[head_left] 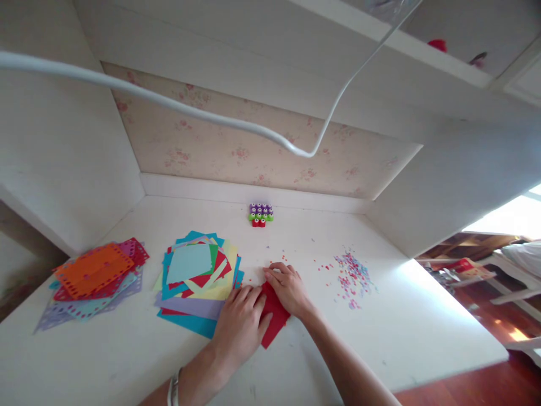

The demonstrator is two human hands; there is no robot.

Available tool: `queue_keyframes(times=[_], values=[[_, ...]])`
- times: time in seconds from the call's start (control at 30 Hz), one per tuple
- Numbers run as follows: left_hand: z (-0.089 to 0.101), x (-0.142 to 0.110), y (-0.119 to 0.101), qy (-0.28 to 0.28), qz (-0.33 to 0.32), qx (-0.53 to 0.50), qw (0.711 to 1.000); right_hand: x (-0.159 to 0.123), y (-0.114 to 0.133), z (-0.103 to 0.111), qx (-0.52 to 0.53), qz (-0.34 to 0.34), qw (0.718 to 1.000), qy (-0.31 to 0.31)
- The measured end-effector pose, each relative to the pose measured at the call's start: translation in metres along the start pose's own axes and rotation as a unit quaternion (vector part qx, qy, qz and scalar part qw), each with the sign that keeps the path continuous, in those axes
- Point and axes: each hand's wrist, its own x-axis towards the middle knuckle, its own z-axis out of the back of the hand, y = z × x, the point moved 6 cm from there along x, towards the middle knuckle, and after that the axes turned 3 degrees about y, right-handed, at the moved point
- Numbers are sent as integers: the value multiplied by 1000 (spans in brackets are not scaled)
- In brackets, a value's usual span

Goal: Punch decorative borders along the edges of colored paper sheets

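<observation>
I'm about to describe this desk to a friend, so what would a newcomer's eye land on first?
Probably the bright fanned pile of colored paper, just left of the hands on the white desk. Next might come the orange-topped stack of hole-edged sheets at far left, then the scatter of tiny confetti to the right. Front and center, both hands rest on a red sheet.

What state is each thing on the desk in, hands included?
Red sheet: partly covered
Left hand: resting on red sheet
Right hand: fingers bent, at red sheet
Punched sheets: stacked askew
Other sheets: piled, overlapping
Punches: grouped in rows
Confetti: loose, scattered
</observation>
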Motion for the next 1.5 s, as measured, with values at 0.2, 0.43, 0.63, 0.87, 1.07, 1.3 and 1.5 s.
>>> queue_keyframes(times=[0.2,0.43,0.63,0.87,1.07,1.3,1.5], values=[[-1,0,0,3,1,4,1000,4,-8,1,86,10,996,-33],[-1,2,2,18,7,-3,1000,6,-24,15,106,-6,993,-61],[1,3,1,18,5,-9,1000,-6,-36,27,86,-24,993,-74],[1,3,2,16,-2,-8,1000,-17,-45,35,112,-15,992,-54],[-1,3,3,9,-7,-9,1000,-24,-109,67,39,-128,986,-103],[-3,2,2,11,-8,-9,1000,-31,-160,103,-23,-152,981,-121],[-2,3,2,-7,-20,-3,1000,-9,-177,113,-70,-136,981,-123]])
